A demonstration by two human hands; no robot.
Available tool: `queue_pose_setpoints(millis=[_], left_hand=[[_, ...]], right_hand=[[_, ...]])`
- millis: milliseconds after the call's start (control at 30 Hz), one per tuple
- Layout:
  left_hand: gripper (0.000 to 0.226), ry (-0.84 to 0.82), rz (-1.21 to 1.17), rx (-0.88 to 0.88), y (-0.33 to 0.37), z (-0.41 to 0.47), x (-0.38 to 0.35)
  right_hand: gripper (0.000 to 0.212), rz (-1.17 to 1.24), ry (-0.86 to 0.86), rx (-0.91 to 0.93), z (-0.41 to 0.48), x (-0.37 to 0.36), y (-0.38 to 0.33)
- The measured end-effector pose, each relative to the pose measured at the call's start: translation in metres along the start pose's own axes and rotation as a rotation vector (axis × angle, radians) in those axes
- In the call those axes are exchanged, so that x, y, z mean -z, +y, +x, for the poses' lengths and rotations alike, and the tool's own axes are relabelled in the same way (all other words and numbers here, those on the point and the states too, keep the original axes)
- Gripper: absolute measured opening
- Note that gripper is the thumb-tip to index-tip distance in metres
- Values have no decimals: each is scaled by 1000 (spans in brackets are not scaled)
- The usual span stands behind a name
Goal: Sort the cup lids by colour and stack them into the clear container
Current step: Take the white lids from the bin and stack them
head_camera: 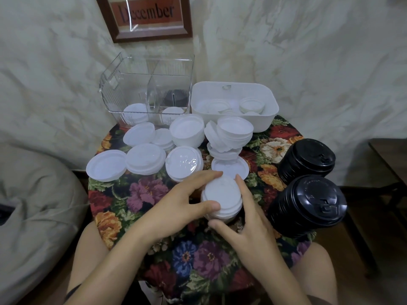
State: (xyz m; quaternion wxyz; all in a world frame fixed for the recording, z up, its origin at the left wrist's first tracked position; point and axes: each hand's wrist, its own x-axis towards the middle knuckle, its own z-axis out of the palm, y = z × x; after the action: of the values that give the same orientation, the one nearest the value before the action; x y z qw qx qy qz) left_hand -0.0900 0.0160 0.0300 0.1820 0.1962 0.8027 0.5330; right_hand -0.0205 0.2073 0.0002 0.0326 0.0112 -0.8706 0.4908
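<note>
Presently, the white lid stack (222, 198), at lower centre of the frame, is gripped by the curled fingers of the left hand (180, 205) and right hand (251, 223). Through uneven squeezing it could be toppled before the clear container (114, 93), upper left, is reached.

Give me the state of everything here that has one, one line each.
white lid stack, gripped from both sides.
left hand, grips the stack.
right hand, grips the stack.
clear container, open-topped, few lids inside.
white bin, open, white lids inside.
black lid stacks, two, untouched, outside container.
loose white lids, scattered on table.
</note>
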Motion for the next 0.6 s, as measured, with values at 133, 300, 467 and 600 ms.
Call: queue_pose_setpoints(millis=[133,300,467,600], left_hand=[[62,-39,-62,2,-3,-1,1],[69,-62,-90,-13,-9,-5,-3],[70,-67,-32,-4,-9,-5,0],[70,-82,29,-11,-8,-4,3]], right_hand=[[90,9,-15,-3,-2,2,2],[84,49,21,-15,0,1,2],[80,82,23,-60,4,2,2],[83,113,12,-54,9,7,2]])
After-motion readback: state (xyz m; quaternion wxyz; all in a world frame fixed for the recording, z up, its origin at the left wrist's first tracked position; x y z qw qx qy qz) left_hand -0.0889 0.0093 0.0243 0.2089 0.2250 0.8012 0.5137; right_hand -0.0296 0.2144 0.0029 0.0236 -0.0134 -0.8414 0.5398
